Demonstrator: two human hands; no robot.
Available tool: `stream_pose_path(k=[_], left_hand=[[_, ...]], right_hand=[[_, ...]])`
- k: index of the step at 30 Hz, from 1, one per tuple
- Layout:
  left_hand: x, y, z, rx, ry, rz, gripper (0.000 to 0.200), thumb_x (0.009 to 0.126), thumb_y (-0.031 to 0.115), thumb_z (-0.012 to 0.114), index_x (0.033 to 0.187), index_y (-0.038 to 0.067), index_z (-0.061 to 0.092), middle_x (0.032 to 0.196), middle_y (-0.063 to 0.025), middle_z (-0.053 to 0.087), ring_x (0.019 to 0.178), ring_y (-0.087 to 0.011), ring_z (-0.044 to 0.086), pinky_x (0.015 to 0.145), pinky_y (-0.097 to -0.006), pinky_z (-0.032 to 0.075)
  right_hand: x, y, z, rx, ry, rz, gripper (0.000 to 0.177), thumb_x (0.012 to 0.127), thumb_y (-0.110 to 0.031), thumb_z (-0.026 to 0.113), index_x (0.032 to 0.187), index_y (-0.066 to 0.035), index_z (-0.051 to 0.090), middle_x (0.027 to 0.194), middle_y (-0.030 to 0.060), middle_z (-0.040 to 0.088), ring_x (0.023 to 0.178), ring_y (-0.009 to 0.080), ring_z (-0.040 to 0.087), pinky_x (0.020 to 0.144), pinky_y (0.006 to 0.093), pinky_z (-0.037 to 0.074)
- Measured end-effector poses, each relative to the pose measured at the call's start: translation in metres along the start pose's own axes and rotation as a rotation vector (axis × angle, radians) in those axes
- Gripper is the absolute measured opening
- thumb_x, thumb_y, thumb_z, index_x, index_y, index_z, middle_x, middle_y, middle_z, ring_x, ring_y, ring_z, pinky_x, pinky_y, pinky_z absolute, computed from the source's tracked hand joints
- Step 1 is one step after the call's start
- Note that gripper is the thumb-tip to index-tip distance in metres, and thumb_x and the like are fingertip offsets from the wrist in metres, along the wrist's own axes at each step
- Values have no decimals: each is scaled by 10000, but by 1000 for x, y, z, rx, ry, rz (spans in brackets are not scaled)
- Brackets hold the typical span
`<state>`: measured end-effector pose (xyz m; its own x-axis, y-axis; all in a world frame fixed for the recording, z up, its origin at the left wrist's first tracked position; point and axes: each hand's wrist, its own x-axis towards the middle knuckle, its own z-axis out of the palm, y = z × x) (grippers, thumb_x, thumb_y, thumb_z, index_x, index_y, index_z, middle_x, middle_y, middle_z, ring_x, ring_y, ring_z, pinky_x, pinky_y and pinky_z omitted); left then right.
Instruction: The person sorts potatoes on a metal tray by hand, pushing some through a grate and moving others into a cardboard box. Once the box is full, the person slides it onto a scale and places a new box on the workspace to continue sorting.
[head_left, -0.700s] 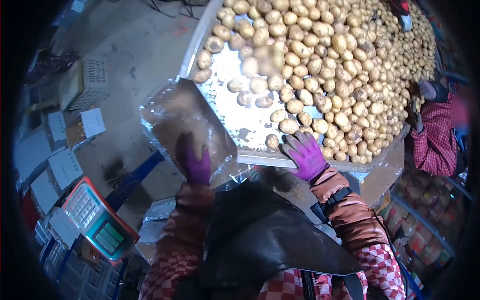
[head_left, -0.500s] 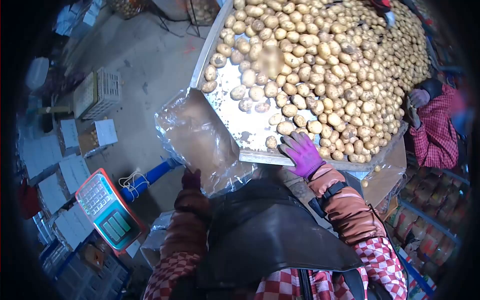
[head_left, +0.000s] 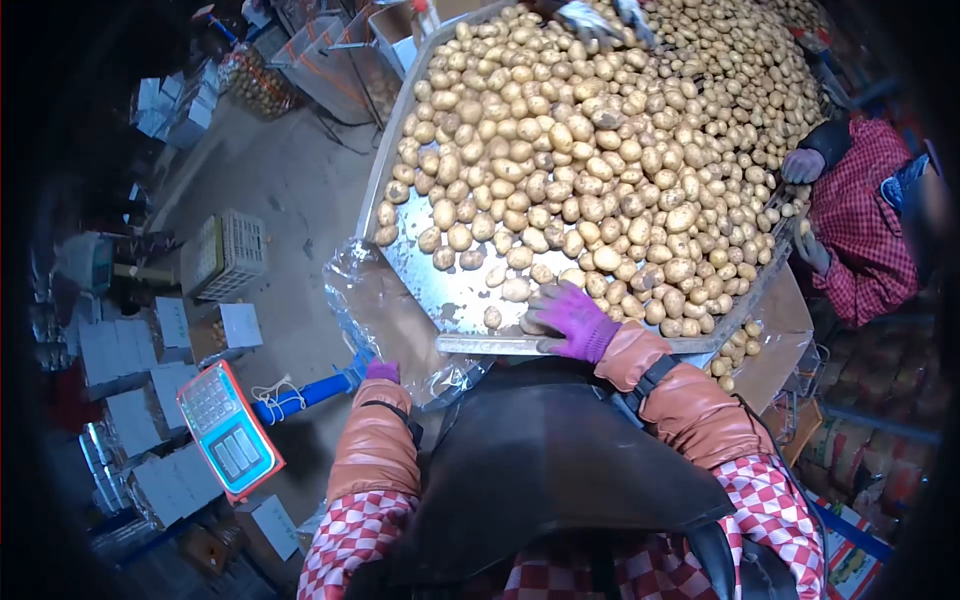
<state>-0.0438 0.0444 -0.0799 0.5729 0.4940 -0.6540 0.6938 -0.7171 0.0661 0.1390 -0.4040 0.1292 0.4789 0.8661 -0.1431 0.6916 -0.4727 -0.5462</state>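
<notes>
Off the front left corner of the bench, the left hand is by a bag; I cannot tell its fingers' state. At the bench's front edge, the right hand, fingers apart, touches potatoes; a soft, low hand stops rolling.

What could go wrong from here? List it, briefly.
The lone potato beside the right hand might roll over the table rim if nudged. The clear plastic near the left hand might tear if pulled hard.
</notes>
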Motion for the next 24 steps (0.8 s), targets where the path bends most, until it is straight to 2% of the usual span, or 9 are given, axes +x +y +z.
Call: stream_pose_path(k=[1,6,8,9,11,13,16,22,24], left_hand=[[-8,9,-5,-124,53,-75,481,859,389,661,1263,134,606,1188,-227,640,1121,-397,610,933,-485,496],[-38,63,-50,-456,379,-208,441,865,382,654,1226,130,633,1176,-229,644,1110,-390,615,921,-483,499],[-34,104,-80,-249,528,-74,427,874,375,648,1220,126,643,1161,-226,650,1109,-381,615,917,-473,501],[-32,129,-94,-348,645,82,447,875,387,650,1216,98,643,1168,-230,651,1094,-393,618,920,-475,498],[-40,188,-144,-395,574,243,473,897,434,610,1249,119,635,1160,-209,666,1033,-395,642,902,-453,509],[-29,222,-177,-294,461,230,494,866,449,637,1241,127,644,1173,-207,662,1055,-379,643,915,-450,508],[21,246,-186,212,274,129,510,827,455,671,1218,127,656,1164,-204,666,1095,-357,637,933,-449,501],[49,245,-174,143,280,203,539,790,480,694,1156,85,665,1074,-181,696,965,-354,678,876,-447,526],[39,231,-183,13,235,298,455,811,414,696,1103,66,670,984,-163,707,842,-317,692,797,-409,549]], right_hand=[[-16,11,2,-76,343,-75,560,746,-343,758,1240,-128,606,1316,99,560,1298,344,446,1065,528,340],[-63,59,-24,-4,460,141,389,807,-239,719,1160,-96,643,1240,119,629,1204,353,532,1029,497,390],[-70,51,-38,34,502,139,364,814,-217,711,1146,-81,647,1232,119,638,1205,353,541,1030,488,397],[-72,52,-35,54,513,131,358,815,-212,708,1142,-78,648,1231,119,639,1208,352,542,1030,487,399],[-71,56,-33,90,511,98,360,803,-184,712,1143,-78,656,1233,122,640,1220,357,540,1044,485,394],[-66,58,-23,107,504,104,382,791,-168,719,1158,-82,658,1232,125,641,1228,357,537,1055,484,389],[-63,58,-10,95,508,123,416,775,-139,727,1183,-94,658,1232,128,642,1236,356,535,1066,481,390],[-58,40,-20,159,578,230,400,795,-118,707,1190,-87,649,1231,128,640,1216,354,549,1055,467,404],[-49,33,-29,137,613,251,393,802,-111,702,1190,-83,647,1231,129,638,1208,353,553,1049,464,410]])
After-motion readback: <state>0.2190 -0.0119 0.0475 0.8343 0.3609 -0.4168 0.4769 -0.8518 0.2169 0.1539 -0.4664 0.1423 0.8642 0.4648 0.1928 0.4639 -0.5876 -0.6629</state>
